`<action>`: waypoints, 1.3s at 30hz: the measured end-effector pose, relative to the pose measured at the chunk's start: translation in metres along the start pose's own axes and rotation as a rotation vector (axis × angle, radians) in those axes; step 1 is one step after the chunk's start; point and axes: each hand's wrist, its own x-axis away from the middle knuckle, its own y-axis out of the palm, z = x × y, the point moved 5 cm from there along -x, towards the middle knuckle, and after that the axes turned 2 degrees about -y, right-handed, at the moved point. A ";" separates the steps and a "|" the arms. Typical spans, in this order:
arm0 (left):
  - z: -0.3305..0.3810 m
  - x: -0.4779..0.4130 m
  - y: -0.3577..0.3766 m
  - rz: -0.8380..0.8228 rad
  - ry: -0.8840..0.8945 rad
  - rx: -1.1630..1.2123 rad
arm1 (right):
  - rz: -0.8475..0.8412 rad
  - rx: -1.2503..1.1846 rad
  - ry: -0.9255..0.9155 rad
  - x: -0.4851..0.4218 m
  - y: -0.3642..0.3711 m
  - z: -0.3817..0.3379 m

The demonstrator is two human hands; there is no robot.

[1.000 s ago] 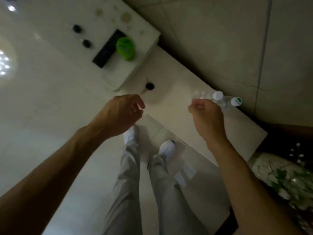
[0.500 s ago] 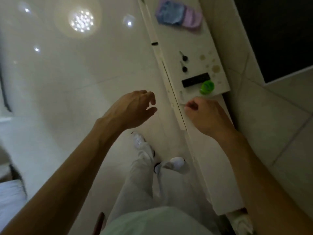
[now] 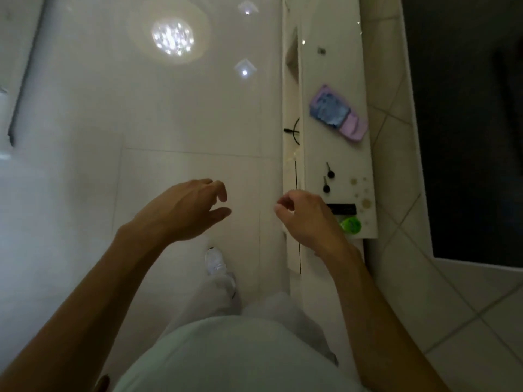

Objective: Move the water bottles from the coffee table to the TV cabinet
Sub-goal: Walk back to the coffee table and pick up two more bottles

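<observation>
the left hand (image 3: 184,210) hangs over the glossy floor (image 3: 85,193), fingers loosely spread and a little bent, holding nothing; the right hand (image 3: 305,219) floats at the front edge of the tv cabinet (image 3: 339,66), fingers loosely curled toward the palm, and nothing shows in it either; two empty hands held out in front read as a person between carries, most likely walking along the cabinet to fetch more; the water bottles are nowhere in this view, neither in a hand nor on the visible stretch of cabinet, so their place cannot be told from here; the coffee table is out of frame too; just beyond the right hand lie a green round object (image 3: 351,224) and a black rectangular item (image 3: 342,208), the latter partly covered by the hand; past them sit two small black knobbed pieces (image 3: 329,174), then a purple and blue cloth (image 3: 336,114); the right palm faces away, so its inside is unseen; the forearm hides the near end of the cabinet; a dark panel (image 3: 467,137) on the wall is cut off by the frame edge, perhaps a screen; motion blur softens the shoe (image 3: 216,261) and trousers.
</observation>
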 end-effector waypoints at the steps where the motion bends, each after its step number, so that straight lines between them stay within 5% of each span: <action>1: -0.009 0.001 -0.009 0.014 -0.011 0.006 | -0.001 0.005 -0.014 -0.006 -0.002 -0.011; 13: -0.084 -0.011 -0.094 0.116 -0.202 0.101 | -0.083 0.174 -0.291 -0.103 -0.034 -0.129; 23: -0.109 -0.081 -0.185 0.106 -0.380 0.103 | -0.319 0.330 -0.512 -0.239 -0.087 -0.207; 39: -0.198 -0.132 -0.297 0.286 -0.569 0.311 | -0.384 0.448 -0.804 -0.386 -0.133 -0.356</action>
